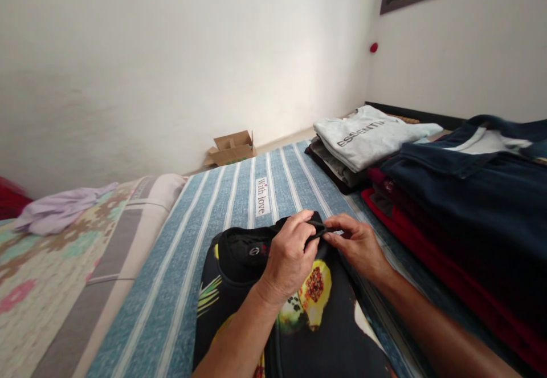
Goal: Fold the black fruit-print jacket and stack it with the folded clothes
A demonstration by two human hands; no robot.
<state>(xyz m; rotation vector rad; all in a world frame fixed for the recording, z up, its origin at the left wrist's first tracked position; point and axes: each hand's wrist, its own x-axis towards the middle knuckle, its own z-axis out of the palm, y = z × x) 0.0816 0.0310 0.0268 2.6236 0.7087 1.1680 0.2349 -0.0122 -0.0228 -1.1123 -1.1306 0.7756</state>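
A black garment (239, 287) with a yellow and green fruit print lies on the blue striped bed cover (171, 287) in front of me. My left hand (290, 252) pinches the garment's upper edge near the collar. My right hand (359, 244) grips the same black edge just to the right, fingertips meeting the left hand's.
Stacks of folded clothes sit at the right: a grey printed shirt (367, 133) on top of one pile, a navy garment (465, 195) over red ones. A lilac cloth (60, 210) lies at the left. An open cardboard box (233, 147) stands by the white wall.
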